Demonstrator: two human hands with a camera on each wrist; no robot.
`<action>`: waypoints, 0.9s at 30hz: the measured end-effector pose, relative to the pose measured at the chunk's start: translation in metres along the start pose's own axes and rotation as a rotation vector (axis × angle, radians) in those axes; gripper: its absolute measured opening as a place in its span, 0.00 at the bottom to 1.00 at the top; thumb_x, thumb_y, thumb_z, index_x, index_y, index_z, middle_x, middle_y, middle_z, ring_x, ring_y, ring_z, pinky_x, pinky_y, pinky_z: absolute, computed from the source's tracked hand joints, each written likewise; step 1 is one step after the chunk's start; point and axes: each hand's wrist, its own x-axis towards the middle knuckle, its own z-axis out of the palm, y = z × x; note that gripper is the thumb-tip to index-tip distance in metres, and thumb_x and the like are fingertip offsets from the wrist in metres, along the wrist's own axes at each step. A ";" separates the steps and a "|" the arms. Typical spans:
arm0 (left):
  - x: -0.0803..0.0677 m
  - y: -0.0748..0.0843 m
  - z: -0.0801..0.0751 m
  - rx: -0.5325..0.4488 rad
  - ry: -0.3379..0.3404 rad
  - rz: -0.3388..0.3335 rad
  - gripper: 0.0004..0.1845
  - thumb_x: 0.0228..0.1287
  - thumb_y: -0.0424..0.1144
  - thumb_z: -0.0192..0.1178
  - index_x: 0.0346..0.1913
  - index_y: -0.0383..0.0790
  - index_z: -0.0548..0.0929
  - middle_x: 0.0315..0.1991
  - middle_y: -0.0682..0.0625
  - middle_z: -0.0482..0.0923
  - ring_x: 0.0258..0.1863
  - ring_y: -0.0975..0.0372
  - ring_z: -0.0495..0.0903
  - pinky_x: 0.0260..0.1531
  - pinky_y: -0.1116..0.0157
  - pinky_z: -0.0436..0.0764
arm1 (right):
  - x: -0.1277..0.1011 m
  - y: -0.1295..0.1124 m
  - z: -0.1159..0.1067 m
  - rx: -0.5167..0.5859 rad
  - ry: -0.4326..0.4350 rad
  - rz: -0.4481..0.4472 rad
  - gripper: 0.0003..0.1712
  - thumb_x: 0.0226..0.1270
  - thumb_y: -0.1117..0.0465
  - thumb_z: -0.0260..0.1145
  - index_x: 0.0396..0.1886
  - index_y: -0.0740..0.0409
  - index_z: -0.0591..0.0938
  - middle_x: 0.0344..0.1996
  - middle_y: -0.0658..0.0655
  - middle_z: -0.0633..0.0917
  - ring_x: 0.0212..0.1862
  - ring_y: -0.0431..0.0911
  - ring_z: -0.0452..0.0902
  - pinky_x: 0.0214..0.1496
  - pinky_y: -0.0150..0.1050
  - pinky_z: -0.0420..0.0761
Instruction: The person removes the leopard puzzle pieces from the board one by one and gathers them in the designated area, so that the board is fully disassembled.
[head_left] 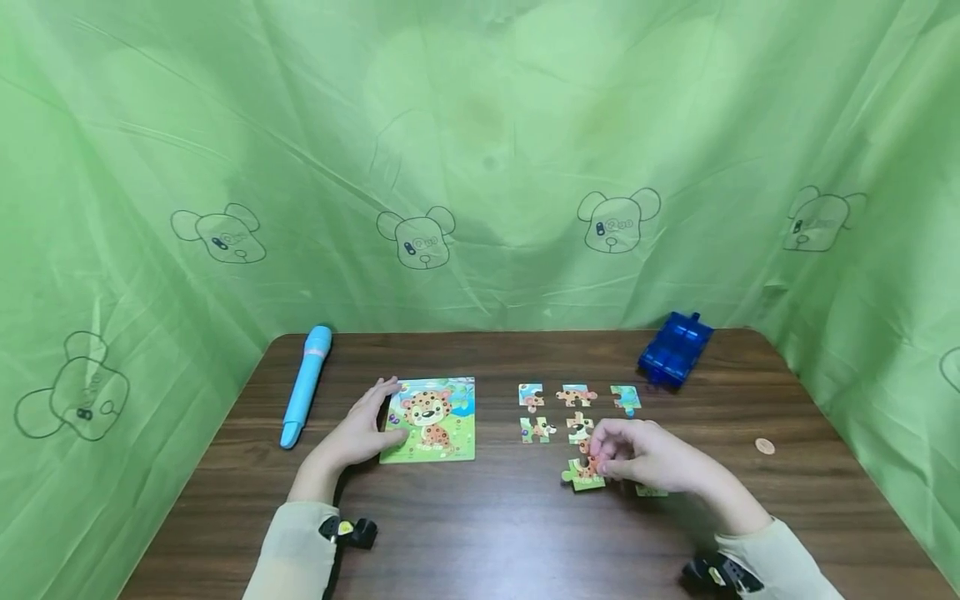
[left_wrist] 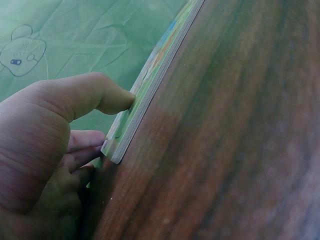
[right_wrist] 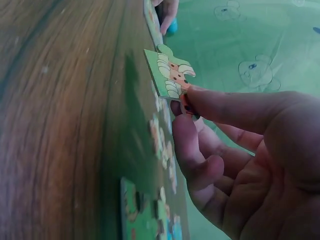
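Note:
My left hand [head_left: 358, 429] rests at the left side of a square leopard picture board [head_left: 457, 433] lying on the table. Its thumb [left_wrist: 112, 95] lies on the picture and the other fingers reach along the edge. Between thumb and forefinger, my right hand [head_left: 648, 454] pinches a jigsaw puzzle piece [right_wrist: 170, 75] printed with green grass and spotted orange fur. That piece is tilted and raised off the table in the right wrist view. Several loose pieces, among them a sky-blue one [head_left: 626, 398] and a face piece [head_left: 537, 430], lie in rows beyond the hand, which partly hides another piece [head_left: 651, 491].
At the table's [head_left: 480, 533] back left lies a light blue microphone-shaped stick [head_left: 306, 387]. A clear blue plastic object [head_left: 675, 350] sits at the back right, and a small round disc [head_left: 765, 447] lies farther right. Green cloth [head_left: 487, 167] surrounds the table's back and sides.

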 end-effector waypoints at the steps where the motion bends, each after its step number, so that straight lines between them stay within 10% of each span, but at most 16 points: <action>1: 0.000 0.000 0.000 0.000 -0.001 0.001 0.46 0.70 0.45 0.74 0.84 0.38 0.64 0.89 0.40 0.51 0.89 0.41 0.40 0.79 0.28 0.49 | 0.000 0.002 -0.001 -0.019 0.000 0.001 0.08 0.72 0.67 0.76 0.44 0.55 0.84 0.34 0.49 0.89 0.36 0.41 0.85 0.36 0.36 0.84; 27: 0.002 -0.002 -0.001 0.022 0.005 0.009 0.47 0.70 0.45 0.75 0.84 0.37 0.64 0.88 0.38 0.51 0.88 0.39 0.41 0.79 0.26 0.47 | 0.006 0.012 0.004 -0.256 0.077 0.053 0.10 0.63 0.67 0.82 0.37 0.55 0.87 0.28 0.42 0.84 0.32 0.35 0.80 0.36 0.33 0.85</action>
